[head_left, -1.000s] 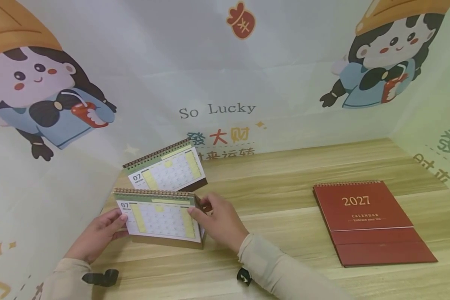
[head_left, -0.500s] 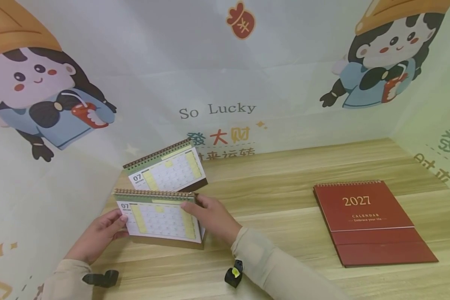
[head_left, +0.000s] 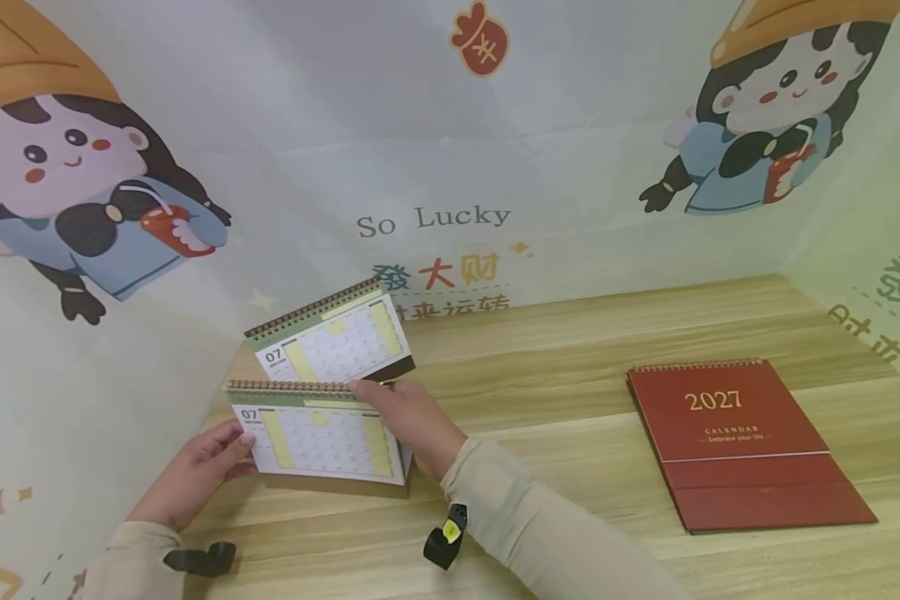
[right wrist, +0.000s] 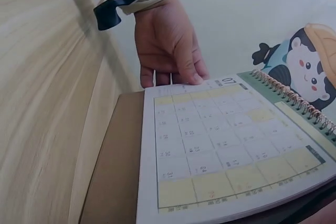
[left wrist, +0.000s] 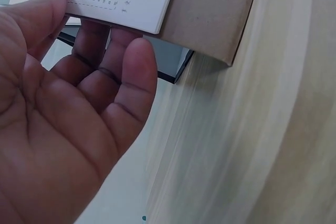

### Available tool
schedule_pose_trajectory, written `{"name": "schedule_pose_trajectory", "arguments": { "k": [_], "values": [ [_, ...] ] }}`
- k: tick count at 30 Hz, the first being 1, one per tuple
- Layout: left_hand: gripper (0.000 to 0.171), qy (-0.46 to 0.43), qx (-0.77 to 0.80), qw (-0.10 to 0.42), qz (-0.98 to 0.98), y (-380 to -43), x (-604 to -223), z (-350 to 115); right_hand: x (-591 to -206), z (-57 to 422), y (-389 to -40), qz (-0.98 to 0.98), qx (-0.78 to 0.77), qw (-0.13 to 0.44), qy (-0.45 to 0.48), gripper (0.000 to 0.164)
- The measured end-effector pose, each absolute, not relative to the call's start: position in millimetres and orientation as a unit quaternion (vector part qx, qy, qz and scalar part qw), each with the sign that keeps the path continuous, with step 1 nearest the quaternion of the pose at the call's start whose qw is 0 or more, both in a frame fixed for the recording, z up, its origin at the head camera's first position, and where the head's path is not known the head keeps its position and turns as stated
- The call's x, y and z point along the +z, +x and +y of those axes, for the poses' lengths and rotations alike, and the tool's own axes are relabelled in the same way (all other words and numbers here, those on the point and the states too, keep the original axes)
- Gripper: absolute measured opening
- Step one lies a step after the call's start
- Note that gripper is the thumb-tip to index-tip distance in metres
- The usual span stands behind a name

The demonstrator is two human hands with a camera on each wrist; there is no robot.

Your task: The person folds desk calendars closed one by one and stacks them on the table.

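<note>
A spiral-bound desk calendar showing month 07 stands tented on the wooden table. My left hand pinches its left edge, the thumb on the page and the fingers behind. In the left wrist view the curled fingers of that hand show below the pages, beside the brown cardboard stand. At the calendar's upper right corner my right hand grips it, thumb on the coil binding, the other fingers hidden behind. A second calendar, also at 07, stands just behind, partly covered by the first.
On the right of the table lies a red 2027 calendar, with its coil at the far end. Printed sheets with cartoon figures form the back wall and both sides. Black straps hang from the wrists.
My right hand has slid left and up along the calendar's right side, its thumb moving from the page edge to the coil. The left hand and the calendars stay almost unchanged.
</note>
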State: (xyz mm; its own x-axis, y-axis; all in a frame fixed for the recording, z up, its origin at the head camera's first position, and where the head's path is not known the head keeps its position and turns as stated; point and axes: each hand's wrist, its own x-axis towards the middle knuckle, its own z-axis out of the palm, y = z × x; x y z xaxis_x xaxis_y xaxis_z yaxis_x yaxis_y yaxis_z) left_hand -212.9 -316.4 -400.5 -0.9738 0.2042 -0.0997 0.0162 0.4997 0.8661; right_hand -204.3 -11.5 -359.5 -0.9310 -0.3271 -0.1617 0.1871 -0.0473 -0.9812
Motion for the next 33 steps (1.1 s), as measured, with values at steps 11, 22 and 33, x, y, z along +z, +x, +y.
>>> {"name": "schedule_pose_trajectory", "arguments": {
  "k": [11, 22, 33],
  "values": [
    [0.055, 0.081, 0.494, 0.095, 0.861, -211.8, -398.3, -317.3, -352.3, -12.3, -202.0, 0.645, -0.747, 0.15, -0.058, 0.031],
    [0.052, 0.092, 0.505, 0.091, 0.853, -211.9, -399.1, -318.5, -350.4, -8.5, -203.4, 0.69, -0.708, 0.112, -0.107, 0.029],
    [0.05, 0.087, 0.503, 0.088, 0.855, -212.1, -399.4, -316.7, -360.2, -6.5, -205.6, 0.711, -0.676, 0.036, -0.188, 0.029]
  ]
}}
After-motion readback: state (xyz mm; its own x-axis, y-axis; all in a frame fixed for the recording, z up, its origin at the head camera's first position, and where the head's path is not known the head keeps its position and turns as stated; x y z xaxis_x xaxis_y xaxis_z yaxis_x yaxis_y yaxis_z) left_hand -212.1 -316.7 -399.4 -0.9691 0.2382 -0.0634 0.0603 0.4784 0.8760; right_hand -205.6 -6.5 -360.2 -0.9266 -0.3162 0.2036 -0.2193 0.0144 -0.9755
